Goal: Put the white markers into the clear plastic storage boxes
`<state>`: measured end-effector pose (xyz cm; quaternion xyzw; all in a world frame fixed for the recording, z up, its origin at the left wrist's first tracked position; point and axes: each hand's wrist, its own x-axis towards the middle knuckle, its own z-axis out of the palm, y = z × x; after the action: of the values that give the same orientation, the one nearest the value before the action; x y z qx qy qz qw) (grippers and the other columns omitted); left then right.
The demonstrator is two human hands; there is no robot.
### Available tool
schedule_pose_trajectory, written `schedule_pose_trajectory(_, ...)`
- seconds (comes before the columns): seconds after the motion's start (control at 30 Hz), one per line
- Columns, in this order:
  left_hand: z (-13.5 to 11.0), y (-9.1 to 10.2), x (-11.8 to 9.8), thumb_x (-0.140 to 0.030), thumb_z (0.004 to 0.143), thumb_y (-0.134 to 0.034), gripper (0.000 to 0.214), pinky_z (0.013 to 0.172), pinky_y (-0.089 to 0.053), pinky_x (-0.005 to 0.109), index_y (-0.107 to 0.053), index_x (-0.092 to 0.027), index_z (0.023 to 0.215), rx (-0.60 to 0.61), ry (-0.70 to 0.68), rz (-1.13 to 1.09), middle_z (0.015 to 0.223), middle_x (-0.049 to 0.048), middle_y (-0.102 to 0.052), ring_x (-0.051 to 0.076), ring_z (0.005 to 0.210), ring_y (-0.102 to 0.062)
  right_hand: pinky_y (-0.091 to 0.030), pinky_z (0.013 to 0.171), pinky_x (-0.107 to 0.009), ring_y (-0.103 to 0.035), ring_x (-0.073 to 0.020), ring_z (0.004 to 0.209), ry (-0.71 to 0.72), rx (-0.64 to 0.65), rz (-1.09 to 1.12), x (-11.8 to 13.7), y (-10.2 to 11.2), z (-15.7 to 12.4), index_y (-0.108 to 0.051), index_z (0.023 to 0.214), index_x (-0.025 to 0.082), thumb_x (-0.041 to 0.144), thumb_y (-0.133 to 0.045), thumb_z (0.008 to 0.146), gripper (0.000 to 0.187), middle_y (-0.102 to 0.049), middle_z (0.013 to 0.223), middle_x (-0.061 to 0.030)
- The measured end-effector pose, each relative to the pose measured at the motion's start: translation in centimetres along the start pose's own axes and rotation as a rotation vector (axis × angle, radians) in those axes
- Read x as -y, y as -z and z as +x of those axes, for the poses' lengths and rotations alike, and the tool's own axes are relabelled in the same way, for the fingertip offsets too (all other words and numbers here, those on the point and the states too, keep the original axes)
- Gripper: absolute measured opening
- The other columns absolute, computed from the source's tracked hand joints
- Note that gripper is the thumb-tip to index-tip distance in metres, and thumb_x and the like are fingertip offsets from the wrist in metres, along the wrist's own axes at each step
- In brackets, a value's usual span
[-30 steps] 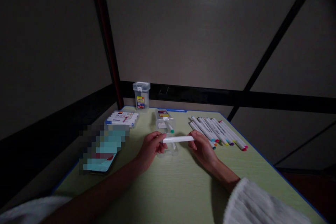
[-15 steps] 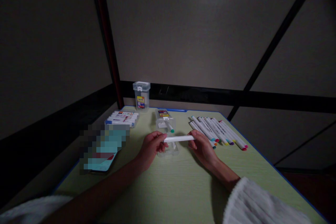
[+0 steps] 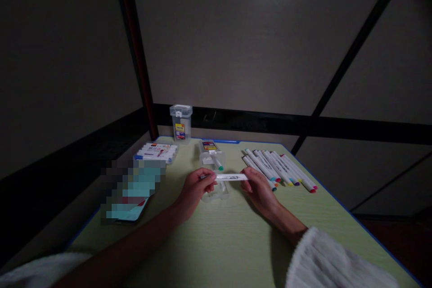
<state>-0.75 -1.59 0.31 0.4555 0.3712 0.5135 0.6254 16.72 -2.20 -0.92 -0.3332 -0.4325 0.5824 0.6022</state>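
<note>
A white marker (image 3: 231, 177) with dark print on its barrel lies level between my hands, above the table. My left hand (image 3: 197, 189) pinches its left end, and my right hand (image 3: 259, 188) grips the right end; the fingers cover both tips. Behind and below it, a clear plastic case (image 3: 206, 158) with a yellow and red label lies on its side, its lid open toward me. One green-ended marker (image 3: 218, 162) sticks out of the case mouth. To the right, several white markers (image 3: 270, 165) with coloured ends lie in a loose row.
An upright clear lidded box (image 3: 181, 125) stands at the back left. In front of it lies a flat pack of markers (image 3: 155, 152), then a phone-like device (image 3: 135, 193), partly pixelated. The pale green table (image 3: 216, 243) has a blue edge, with a wall behind.
The marker has been rolled between my fingers, so its printed side now faces me. Both hands stay in nearly the same place.
</note>
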Motion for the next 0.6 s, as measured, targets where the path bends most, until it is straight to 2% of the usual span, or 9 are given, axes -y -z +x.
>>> schedule_pose_trajectory(0.3, -0.14, 0.10, 0.02, -0.031, 0.060, -0.065, 0.022, 0.044, -0.030, 0.018, -0.056, -0.012, 0.065, 0.005, -0.011, 0.023, 0.050, -0.0017, -0.056, 0.005, 0.043, -0.045, -0.019, 0.043, -0.024, -0.027, -0.0082, 0.043, -0.014, -0.012, -0.009, 0.03, -0.05, -0.13, -0.047, 0.053, 0.018, 0.037, -0.064, 0.068, 0.030, -0.035, 0.040, 0.0058)
schedule_pose_trajectory(0.47, -0.06, 0.11, 0.03, -0.028, 0.057, -0.068, 0.025, 0.045, -0.032, 0.018, -0.060, -0.011, 0.073, -0.028, -0.009, 0.031, 0.051, -0.0002, -0.058, 0.006, 0.045, -0.047, -0.016, 0.042, -0.024, -0.022, -0.0075, 0.041, -0.038, -0.010, 0.007, -0.03, -0.07, -0.13, -0.047, 0.055, 0.018, 0.039, -0.065, 0.067, 0.030, -0.030, 0.038, 0.0073)
schedule_pose_trajectory(0.6, 0.03, 0.06, 0.05, -0.030, 0.059, -0.066, 0.024, 0.043, -0.030, 0.018, -0.059, -0.011, 0.070, -0.030, -0.008, 0.042, 0.050, -0.0010, -0.056, 0.005, 0.043, -0.045, -0.016, 0.042, -0.024, -0.023, -0.0074, 0.041, -0.036, -0.014, 0.004, 0.04, -0.20, -0.16, -0.048, 0.055, 0.018, 0.039, -0.065, 0.068, 0.030, -0.031, 0.038, 0.0072)
